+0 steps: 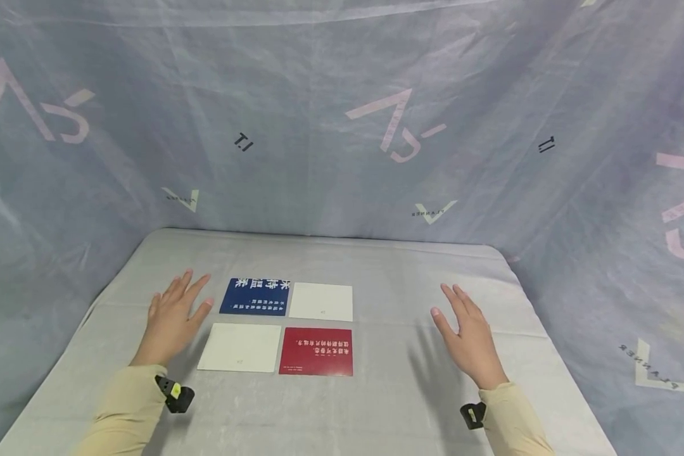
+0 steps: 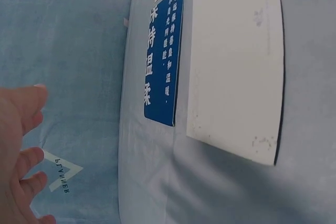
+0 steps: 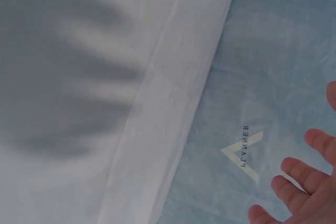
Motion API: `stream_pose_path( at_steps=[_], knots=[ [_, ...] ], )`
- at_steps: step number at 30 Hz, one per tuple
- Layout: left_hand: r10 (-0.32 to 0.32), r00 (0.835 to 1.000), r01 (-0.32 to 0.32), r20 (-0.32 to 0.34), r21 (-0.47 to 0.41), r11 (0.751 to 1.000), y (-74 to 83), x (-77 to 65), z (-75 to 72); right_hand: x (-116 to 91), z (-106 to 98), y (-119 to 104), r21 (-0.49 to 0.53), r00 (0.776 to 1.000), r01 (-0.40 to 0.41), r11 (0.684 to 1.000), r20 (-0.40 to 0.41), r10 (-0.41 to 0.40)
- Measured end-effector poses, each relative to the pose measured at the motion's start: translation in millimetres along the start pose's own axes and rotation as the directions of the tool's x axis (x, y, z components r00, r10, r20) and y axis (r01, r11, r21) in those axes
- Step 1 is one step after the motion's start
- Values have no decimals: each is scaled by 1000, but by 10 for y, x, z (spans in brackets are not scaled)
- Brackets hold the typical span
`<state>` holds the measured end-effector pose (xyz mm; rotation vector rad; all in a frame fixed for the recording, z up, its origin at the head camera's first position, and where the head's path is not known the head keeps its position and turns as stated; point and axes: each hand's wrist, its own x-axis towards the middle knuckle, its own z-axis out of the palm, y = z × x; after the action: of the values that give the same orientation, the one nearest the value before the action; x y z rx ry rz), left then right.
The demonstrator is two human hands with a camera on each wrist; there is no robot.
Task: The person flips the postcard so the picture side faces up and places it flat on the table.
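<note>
Four cards would be several; here several flat cards lie in two rows on the cloth-covered table. At the back are a blue card [image 1: 255, 297] with white characters and a white card [image 1: 321, 302]. In front of them lie another white card [image 1: 240, 348] and a red card [image 1: 316, 351] with white print. My left hand [image 1: 173, 316] is held over the table just left of the cards, fingers spread, holding nothing. Well to the right of the cards, my right hand [image 1: 468, 339] hovers with fingers extended and nothing in it. The left wrist view shows the blue card and the nearer white card close up.
A pale grey cloth covers the table [image 1: 387, 405]. Behind it and on both sides hangs a blue-grey fabric curtain [image 1: 308, 126] with printed letters. Each wrist wears a black strap mount, the left one [image 1: 177, 396] bearing a yellow-green mark.
</note>
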<state>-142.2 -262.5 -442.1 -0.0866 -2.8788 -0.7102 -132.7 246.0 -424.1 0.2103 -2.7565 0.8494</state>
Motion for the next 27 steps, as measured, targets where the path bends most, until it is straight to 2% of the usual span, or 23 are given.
stream_pose_path(
  at_steps=[6,16,27],
  knots=[
    [-6,1000,6,3,11,1000,33,5,35,1,2,-24,72,999,-31,997,34,29],
    [41,999,-41,3,-5,999,70,6,36,4,8,-60,106,997,-61,993,58,55],
    [57,998,-57,25,1,998,118,14,54,-8,24,-113,136,994,-72,988,87,61]
  ],
)
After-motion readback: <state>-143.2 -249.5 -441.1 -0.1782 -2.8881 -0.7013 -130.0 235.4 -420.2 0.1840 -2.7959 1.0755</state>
